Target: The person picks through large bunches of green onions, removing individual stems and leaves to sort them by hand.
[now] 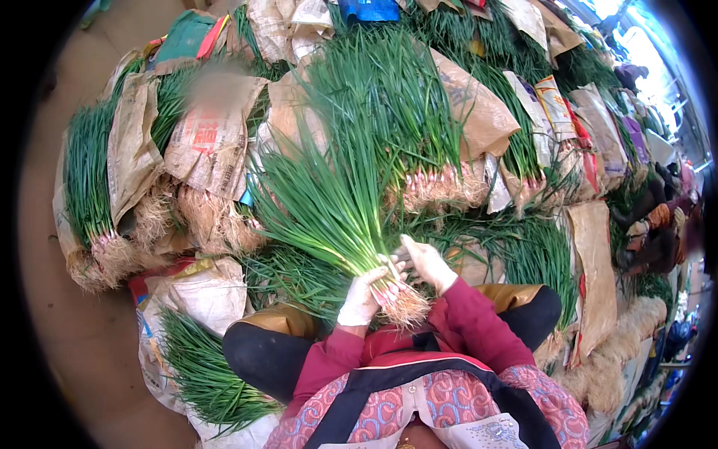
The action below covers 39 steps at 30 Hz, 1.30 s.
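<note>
A loose bunch of green onions (359,224) lies in front of me, leaves fanned away from me, with pinkish bulbs and a tuft of pale roots (405,308) towards my lap. Wearing a whitish glove, my left hand (362,297) is closed around the stems just above the bulbs. My right hand (431,262), also gloved, is at the right side of the same stems with its fingers apart. Its fingertips are close to the bunch; whether they touch it is partly hidden. Loose green leaves (303,280) lie beneath the hands.
Beyond the bunch rests a large heap of green onions (392,101). Bundles under brown woven sacks (207,146) line the left. A white sack (196,292) and more onions (207,370) lie at my left knee. An upright brown sack (592,275) is at right, near another person (662,224).
</note>
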Each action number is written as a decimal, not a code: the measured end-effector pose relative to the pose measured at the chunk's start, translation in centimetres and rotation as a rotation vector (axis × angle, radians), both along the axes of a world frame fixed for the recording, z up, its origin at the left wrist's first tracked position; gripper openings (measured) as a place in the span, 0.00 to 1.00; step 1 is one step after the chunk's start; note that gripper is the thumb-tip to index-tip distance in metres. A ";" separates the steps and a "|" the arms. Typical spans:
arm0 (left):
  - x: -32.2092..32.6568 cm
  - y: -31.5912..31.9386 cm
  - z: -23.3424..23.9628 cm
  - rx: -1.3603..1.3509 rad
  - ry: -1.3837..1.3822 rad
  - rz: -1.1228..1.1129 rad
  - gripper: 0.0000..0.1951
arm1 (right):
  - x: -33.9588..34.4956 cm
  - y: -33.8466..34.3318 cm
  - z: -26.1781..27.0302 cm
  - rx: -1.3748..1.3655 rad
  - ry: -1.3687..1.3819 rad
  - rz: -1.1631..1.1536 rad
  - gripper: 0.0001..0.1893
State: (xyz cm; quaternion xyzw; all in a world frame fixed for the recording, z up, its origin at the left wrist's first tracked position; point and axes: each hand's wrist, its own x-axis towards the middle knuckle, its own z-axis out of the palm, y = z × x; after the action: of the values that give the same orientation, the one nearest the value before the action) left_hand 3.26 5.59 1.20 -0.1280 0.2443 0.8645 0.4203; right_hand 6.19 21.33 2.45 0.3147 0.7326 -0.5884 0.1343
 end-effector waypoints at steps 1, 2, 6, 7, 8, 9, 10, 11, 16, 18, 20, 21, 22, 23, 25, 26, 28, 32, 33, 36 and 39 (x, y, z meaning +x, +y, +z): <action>0.1 0.0 0.4 -0.003 -0.008 -0.004 0.15 | -1.0 -0.5 0.0 -0.515 -0.087 -0.171 0.25; 0.1 0.1 0.7 -0.007 -0.015 -0.008 0.14 | -1.4 0.5 -2.8 -0.990 -0.063 0.033 0.24; 0.0 -1.4 -2.1 0.013 0.020 -0.098 0.15 | -2.2 -3.4 -1.6 -0.836 0.081 -0.304 0.17; 0.1 -1.4 -2.5 0.018 0.013 -0.094 0.14 | -2.1 -3.7 -3.0 -0.739 0.126 -0.309 0.16; 0.2 -1.3 -2.8 0.023 0.006 -0.091 0.14 | -2.0 -3.7 -4.2 -0.641 0.169 -0.313 0.16; 0.2 -1.5 -3.4 0.001 0.008 -0.099 0.13 | -1.9 -3.6 -4.1 -0.354 0.181 -0.209 0.16; 0.2 -1.6 -4.0 -0.021 0.010 -0.108 0.13 | -1.8 -3.4 -4.0 -0.068 0.191 -0.102 0.17; 0.3 -1.8 -4.5 -0.043 0.012 -0.116 0.12 | -1.8 -3.5 -3.9 0.218 0.199 0.007 0.18; 0.8 -1.6 -2.7 -0.064 -0.056 -0.058 0.09 | -1.6 -1.8 -6.8 0.983 0.059 0.177 0.21; 0.8 -1.9 -2.7 -0.009 0.031 -0.133 0.09 | 0.6 2.3 -9.3 0.866 -0.111 0.348 0.21; 0.9 -2.1 -2.8 -0.033 0.044 -0.114 0.10 | 1.4 2.5 -9.2 0.775 -0.271 0.694 0.24; 0.9 -2.4 -2.6 -0.085 0.013 -0.050 0.10 | 1.0 0.5 -5.1 0.618 -0.407 0.761 0.26; 1.0 -1.9 -2.3 -0.093 -0.026 -0.011 0.11 | 1.4 0.3 -3.8 0.627 -0.403 0.703 0.28; 1.0 -1.9 -2.4 -0.100 -0.003 -0.066 0.11 | 1.2 -0.1 -2.1 0.582 -0.273 0.568 0.28; 1.0 -2.1 -2.9 -0.122 0.045 -0.182 0.11 | -0.2 -1.2 0.6 0.478 -0.014 0.294 0.28; 1.4 -1.9 -3.2 -0.121 0.038 -0.162 0.11 | -1.0 -1.4 0.0 0.468 0.077 0.287 0.27; 1.7 -1.8 -2.4 -0.121 0.044 -0.189 0.11 | -2.0 -2.0 -0.1 0.406 0.089 0.270 0.21; 1.8 -1.5 -1.9 -0.107 0.033 -0.148 0.07 | -1.4 -2.8 -0.8 0.470 0.181 0.327 0.16; 1.5 -1.9 -2.0 -0.095 0.028 -0.155 0.07 | -1.2 -3.3 0.5 0.464 0.139 0.358 0.17; 1.3 -1.7 -2.2 -0.111 -0.004 -0.072 0.07 | -0.6 -3.7 1.7 0.732 0.205 0.474 0.18; 0.9 -1.7 -1.6 -0.118 -0.009 -0.057 0.08 | -0.7 -4.0 1.8 0.883 0.309 0.469 0.18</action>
State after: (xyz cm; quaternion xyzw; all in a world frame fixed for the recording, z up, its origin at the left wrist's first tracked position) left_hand 4.11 3.88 -0.37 -0.1492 0.2966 0.8357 0.4376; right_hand 5.46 17.32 4.22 0.0782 0.9730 -0.2172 0.0073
